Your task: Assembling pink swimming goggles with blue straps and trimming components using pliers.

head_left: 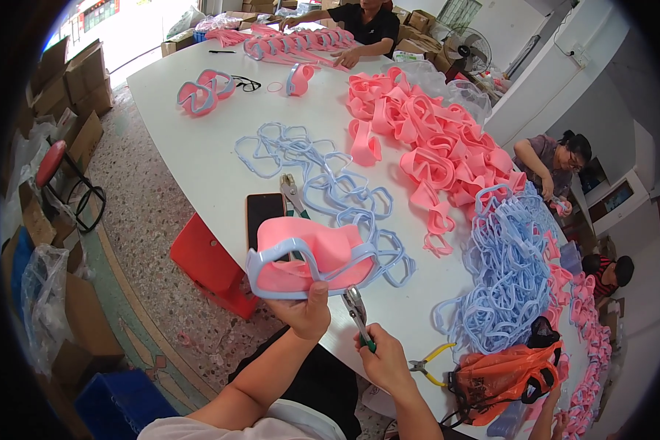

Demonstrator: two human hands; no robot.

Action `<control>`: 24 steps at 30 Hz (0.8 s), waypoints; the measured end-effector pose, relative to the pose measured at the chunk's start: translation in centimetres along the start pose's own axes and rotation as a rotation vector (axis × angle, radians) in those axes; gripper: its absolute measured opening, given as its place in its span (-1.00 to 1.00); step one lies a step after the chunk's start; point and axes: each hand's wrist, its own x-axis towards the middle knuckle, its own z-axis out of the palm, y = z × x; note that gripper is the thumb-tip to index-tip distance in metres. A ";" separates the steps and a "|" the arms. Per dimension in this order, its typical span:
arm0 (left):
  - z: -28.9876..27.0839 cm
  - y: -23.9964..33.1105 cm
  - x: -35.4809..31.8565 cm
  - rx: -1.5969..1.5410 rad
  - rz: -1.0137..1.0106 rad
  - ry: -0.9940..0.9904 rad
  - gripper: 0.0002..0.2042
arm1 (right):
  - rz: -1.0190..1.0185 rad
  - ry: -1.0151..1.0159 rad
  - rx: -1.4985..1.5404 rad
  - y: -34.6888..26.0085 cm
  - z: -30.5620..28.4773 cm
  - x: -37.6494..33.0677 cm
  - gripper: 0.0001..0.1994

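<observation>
My left hand (301,314) is closed around the lower edge of a diving mask (323,249), a soft pink skirt in a light blue frame. It is held up over the near edge of the table. My right hand (386,358) grips the green handles of metal pliers (356,308). Their jaws are at the mask's lower right rim; whether they bite on it I cannot tell. Behind the mask lie a dark phone (264,211), another pair of pliers (292,192) and a strand of loose light blue frames (330,180).
On the white table (191,161) sit a heap of pink skirts (433,139), a pile of blue frames (502,271), yellow-handled pliers (436,359) and an orange bag (499,385). A red stool (209,268) stands left. Other people work at the far and right sides.
</observation>
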 end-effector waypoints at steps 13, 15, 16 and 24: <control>0.3 0.9 3.3 -0.282 -0.607 0.030 -0.51 | -0.041 0.397 -0.707 5.2 -2.9 -0.2 -0.65; 0.3 1.3 3.0 -0.276 -0.629 -0.014 -0.50 | -0.113 0.554 -0.582 3.8 -3.7 -0.4 -0.61; 0.5 1.4 2.8 -0.243 -0.595 -0.048 -0.48 | -0.104 0.560 -0.580 3.0 -4.3 -0.5 -0.61; 0.0 1.9 2.5 0.022 -0.286 -0.230 -0.36 | -0.257 0.634 -0.804 -1.3 -8.6 -0.7 -0.54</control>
